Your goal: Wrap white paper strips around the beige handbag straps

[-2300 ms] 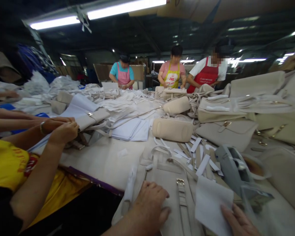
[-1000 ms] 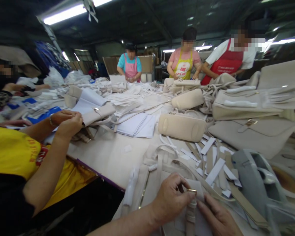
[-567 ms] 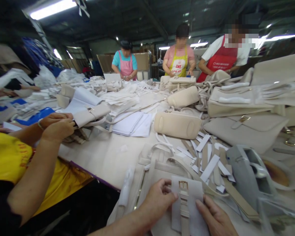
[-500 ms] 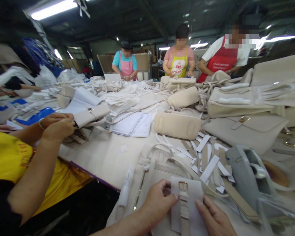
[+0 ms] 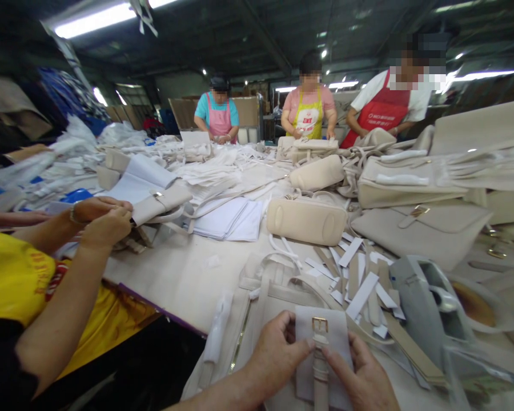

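A beige handbag (image 5: 263,297) lies in front of me, its gold zipper running along the left side. Over it rests a white backing sheet (image 5: 303,374), with a narrow beige buckle strap (image 5: 321,374) laid down its middle. The strap's gold buckle (image 5: 320,325) sits near the sheet's top edge. My left hand (image 5: 278,348) pinches the strap and sheet from the left, thumb beside the strap just below the buckle. From the right, my right hand (image 5: 364,371) grips them too, its thumb pressed on the strap. The fingers behind the sheet are partly hidden.
Loose white and tan strips (image 5: 364,285) are heaped beyond my right hand, beside a grey tape dispenser (image 5: 428,308). Beige bags (image 5: 306,220) stand farther back. At left, a co-worker's hands (image 5: 107,214) hold another bag's flap. Several people work across the table.
My right hand has moved left, bringing its thumb from the sheet's right edge onto the strap below the buckle. My left hand stays nearly in place.
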Action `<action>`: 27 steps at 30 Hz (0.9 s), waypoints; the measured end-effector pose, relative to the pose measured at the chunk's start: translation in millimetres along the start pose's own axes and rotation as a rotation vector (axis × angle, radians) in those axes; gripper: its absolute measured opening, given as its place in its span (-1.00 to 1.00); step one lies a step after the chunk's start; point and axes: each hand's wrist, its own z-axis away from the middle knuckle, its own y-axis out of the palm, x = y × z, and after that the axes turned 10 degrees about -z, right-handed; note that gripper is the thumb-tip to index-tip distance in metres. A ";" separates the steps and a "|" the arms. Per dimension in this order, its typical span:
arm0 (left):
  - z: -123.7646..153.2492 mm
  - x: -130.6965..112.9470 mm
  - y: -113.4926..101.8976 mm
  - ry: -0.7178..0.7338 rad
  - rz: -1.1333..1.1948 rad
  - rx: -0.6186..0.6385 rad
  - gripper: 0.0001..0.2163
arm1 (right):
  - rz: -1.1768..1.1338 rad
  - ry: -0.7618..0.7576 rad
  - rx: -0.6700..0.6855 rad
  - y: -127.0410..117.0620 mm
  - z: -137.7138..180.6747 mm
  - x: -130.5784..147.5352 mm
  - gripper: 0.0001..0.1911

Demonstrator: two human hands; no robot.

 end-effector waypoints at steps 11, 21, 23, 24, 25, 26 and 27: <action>1.3 -1.1 -1.9 0.092 -0.265 -0.074 -0.80 | -0.016 0.015 0.070 -4.0 -2.7 2.3 -0.45; -7.4 -25.6 -13.2 0.146 -0.293 0.192 -0.73 | -0.262 0.065 0.129 -9.5 -6.7 -4.8 -0.40; -8.2 -24.1 -15.3 0.129 -0.279 0.251 -0.74 | -0.262 0.068 0.118 -9.6 -6.4 -4.1 -0.40; -8.5 -22.5 -15.8 0.123 -0.276 0.262 -0.74 | -0.270 0.077 0.122 -9.7 -5.7 -3.8 -0.40; -8.7 -20.9 -15.7 0.122 -0.281 0.264 -0.75 | -0.283 0.089 0.131 -9.8 -4.9 -3.5 -0.41; -8.9 -19.5 -15.3 0.126 -0.289 0.260 -0.76 | -0.297 0.102 0.142 -10.0 -4.0 -3.3 -0.40; -9.3 -18.5 -14.5 0.133 -0.294 0.253 -0.76 | -0.303 0.114 0.147 -10.3 -3.2 -3.2 -0.40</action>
